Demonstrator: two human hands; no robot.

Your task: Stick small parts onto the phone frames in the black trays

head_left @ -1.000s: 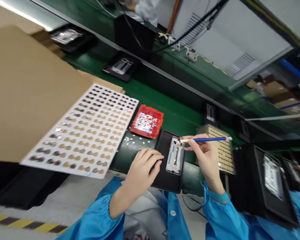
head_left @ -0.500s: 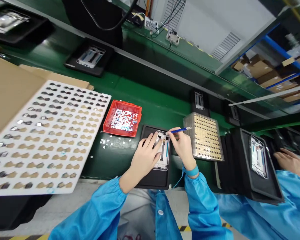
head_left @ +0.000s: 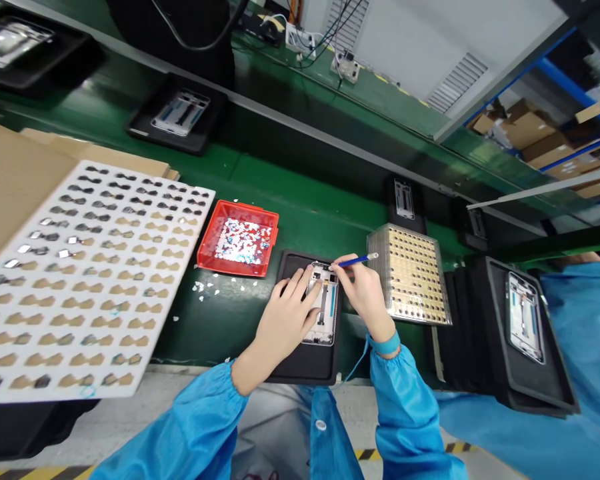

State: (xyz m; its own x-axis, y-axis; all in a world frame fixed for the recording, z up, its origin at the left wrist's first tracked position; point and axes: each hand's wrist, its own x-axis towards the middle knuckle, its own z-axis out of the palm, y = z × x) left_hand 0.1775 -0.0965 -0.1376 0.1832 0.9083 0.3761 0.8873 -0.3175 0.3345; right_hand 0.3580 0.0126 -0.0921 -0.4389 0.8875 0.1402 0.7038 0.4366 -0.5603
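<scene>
A phone frame [head_left: 327,323] with a blue strip inside lies in a black tray [head_left: 300,365] in front of me. My left hand [head_left: 287,313] rests over its left side, fingers stretched out and spread. My right hand [head_left: 365,293] pinches a slim blue pen-like tool [head_left: 353,261]. The tool's inner end is at the top edge of the phone frame, partly hidden by my fingertips, and its pale end points right. A blue strap with a cord circles my right wrist.
Left of the tray stands a red bin [head_left: 237,239] of small white pieces, some scattered nearby. A white foam sheet [head_left: 93,267] holds rows of small parts. Clear trays [head_left: 417,273] of parts stand to the right, beside stacked black trays [head_left: 495,320] and a person's blue sleeve [head_left: 585,320].
The view has shifted slightly. My hands stay at the phone frame, with the right still holding the tool near its top edge. The neighbouring person's hand at right has moved away.
</scene>
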